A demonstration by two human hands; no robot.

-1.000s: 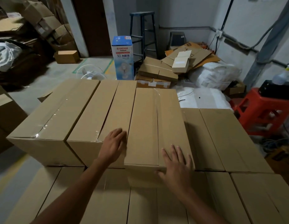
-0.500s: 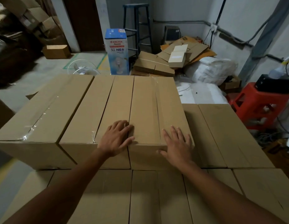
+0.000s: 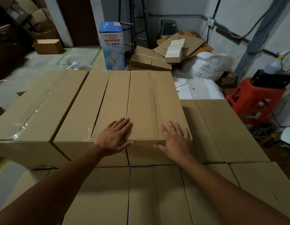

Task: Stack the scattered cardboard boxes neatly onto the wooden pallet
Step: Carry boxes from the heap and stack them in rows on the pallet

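Top-row box (image 3: pixel 150 103) seated, stack about half built, I judge.
Left hand (image 3: pixel 114 137) and right hand (image 3: pixel 175 140) lie flat on its front edge, fingers straight, gripping nothing. The box is flush with its neighbour (image 3: pixel 95 108). Bare lower layer (image 3: pixel 222 127) on the right leaves room. Pallet hidden; loose box (image 3: pixel 47 46) lies far off.

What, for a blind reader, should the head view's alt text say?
A right hand lies flat on the near end of a taped brown cardboard box, rightmost of three atop a lower box layer; the left hand straddles its left seam. Behind stands a blue-and-white fan carton.
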